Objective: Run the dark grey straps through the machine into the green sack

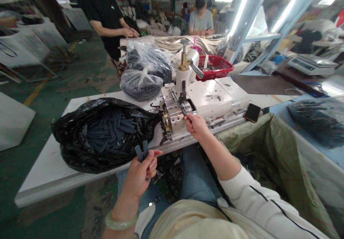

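Note:
My left hand [143, 171] is closed around a couple of dark blue-grey strips [142, 151], whose ends stick up above the fingers. It hovers in front of the table edge, near a black plastic bag [72, 135] lying open with many loose strips [110, 129] inside. My right hand [196, 125] reaches to the metal head of a white machine [180, 106]. Its fingers pinch the end of a dark strip [184, 110] that lies at the machine's roller, under the presser post. The strip's far end is hidden in the machine.
Clear bags of dark pieces [143, 83] stand behind the machine, beside a red basket [215, 67]. A phone [252, 112] lies at the table's right. A green sack [285, 142] hangs open at my right. Co-workers [107, 17] are across the table.

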A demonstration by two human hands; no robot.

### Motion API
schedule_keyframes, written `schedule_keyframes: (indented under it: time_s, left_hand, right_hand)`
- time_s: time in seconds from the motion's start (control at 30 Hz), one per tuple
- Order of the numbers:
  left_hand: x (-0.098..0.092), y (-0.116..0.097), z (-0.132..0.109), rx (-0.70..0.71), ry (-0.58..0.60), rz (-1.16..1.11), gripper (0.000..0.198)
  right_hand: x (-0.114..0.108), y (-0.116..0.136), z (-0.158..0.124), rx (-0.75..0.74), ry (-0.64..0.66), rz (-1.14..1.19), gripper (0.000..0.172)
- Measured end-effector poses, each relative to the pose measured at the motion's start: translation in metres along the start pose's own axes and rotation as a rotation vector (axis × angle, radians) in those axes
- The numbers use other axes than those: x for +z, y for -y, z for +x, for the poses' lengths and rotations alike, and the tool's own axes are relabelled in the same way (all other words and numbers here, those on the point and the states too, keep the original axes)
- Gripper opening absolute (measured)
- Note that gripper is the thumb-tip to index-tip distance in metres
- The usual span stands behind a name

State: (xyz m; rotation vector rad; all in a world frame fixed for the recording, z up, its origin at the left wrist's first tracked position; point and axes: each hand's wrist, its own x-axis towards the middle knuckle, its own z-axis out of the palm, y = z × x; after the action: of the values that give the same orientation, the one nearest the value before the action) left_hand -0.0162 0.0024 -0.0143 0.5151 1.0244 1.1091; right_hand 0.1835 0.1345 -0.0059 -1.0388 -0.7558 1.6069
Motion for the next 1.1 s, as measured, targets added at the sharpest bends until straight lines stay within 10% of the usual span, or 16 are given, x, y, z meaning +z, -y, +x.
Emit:
schedule_keyframes:
  time_s: [0.23,0.37,0.47,0.57,0.7,0.8,1.1]
  left_hand:
    - [0.003,-0.001,-0.003,-0.019,0.094,-0.087,0.035]
    - [0.004,-0.001,-0.006,-0.088,0.278,-0.204,0.051]
    - [0.01,0.002,-0.004,-0.187,0.389,-0.24,0.055]
    - [0.021,0.01,-0.001,-0.276,0.462,-0.237,0.056]
    - [0.035,0.021,-0.004,-0.391,0.51,-0.195,0.059]
    - [0.034,0.024,-0.013,-0.44,0.49,-0.188,0.055]
    - [0.013,0.011,-0.025,-0.309,0.266,-0.017,0.025]
  right_hand:
    - [-0.054,0.008,-0.03,-0.311,-0.376,-0.097,0.027]
    - [-0.158,0.009,-0.094,-0.38,-0.93,-0.917,0.036]
    - [-0.206,0.011,-0.131,-0.288,-1.052,-1.421,0.053]
    - [-0.179,0.006,-0.138,-0.249,-0.758,-1.2,0.055]
    - [-0.076,-0.02,-0.116,-0.123,-0.002,-0.565,0.045]
    - [-0.016,-0.04,-0.102,-0.054,0.27,-0.42,0.034]
    - [-0.005,-0.054,-0.095,-0.036,0.186,-0.212,0.023]
